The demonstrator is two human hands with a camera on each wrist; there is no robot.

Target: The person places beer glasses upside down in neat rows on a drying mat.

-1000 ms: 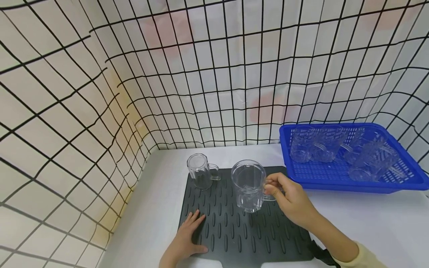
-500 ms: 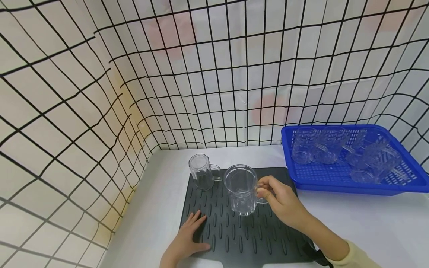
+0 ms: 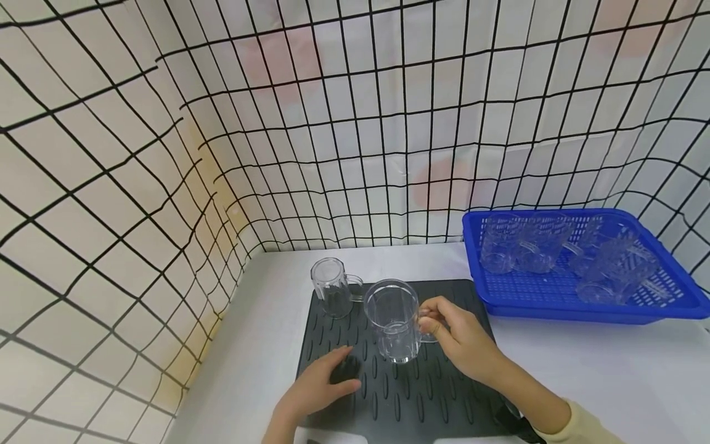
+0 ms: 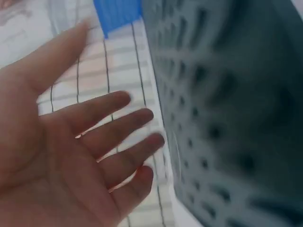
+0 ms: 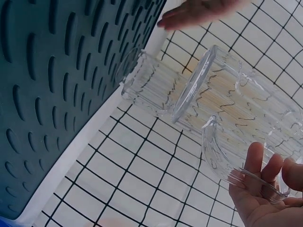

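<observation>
My right hand [image 3: 466, 336] pinches the handle of a clear glass mug [image 3: 391, 320], held above a dark ribbed mat [image 3: 410, 394]. In the right wrist view, the fingers and thumb [image 5: 270, 177] curl around the glass handle. My left hand [image 3: 316, 385] hovers over the left side of the mat, holding nothing. The left wrist view shows its fingers [image 4: 118, 127] extended and its palm bare. A second glass mug [image 3: 333, 293] stands at the mat's back left corner, its handle pointing right, close to the held mug.
A blue perforated basket [image 3: 554, 314] with several glass mugs [image 3: 535, 246] sits at the back right, beside the mat. White walls with a black grid pattern [image 3: 360, 154] rise behind and left of the white table [image 3: 233, 357].
The held mug has moved left and slightly towards me, nearer the standing mug. My left hand has lifted from the mat and shifted right, its fingers less spread.
</observation>
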